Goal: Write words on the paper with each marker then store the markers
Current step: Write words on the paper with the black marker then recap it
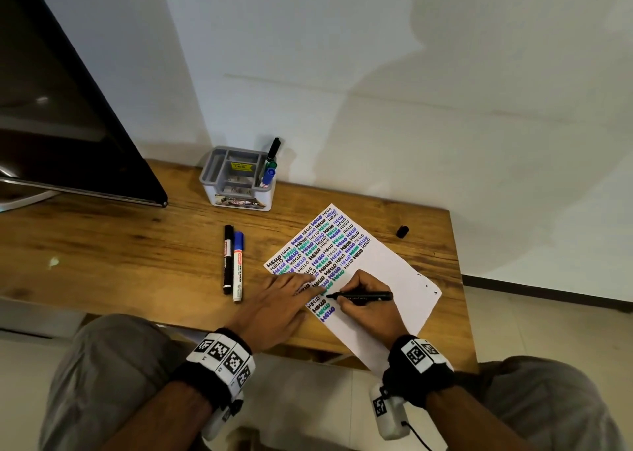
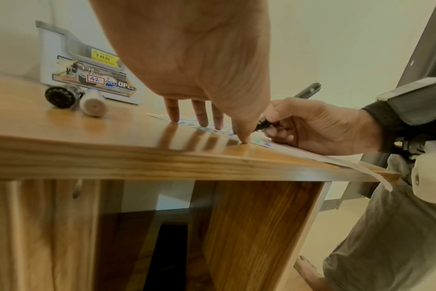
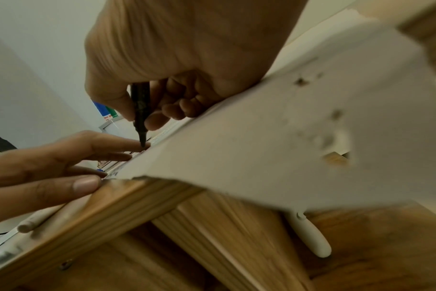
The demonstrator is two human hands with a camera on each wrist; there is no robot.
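A white paper covered with rows of "HELLO" lies on the wooden table, its near corner hanging over the front edge. My right hand grips an uncapped black marker with its tip on the paper. My left hand lies flat with straight fingers pressing the paper's left edge. A black marker and a blue-capped white marker lie side by side to the left. In the wrist views the same marker and paper show.
A grey and white organizer stands at the back against the wall with three markers in its right slot. A loose black cap lies at the table's right. A dark screen stands at the left.
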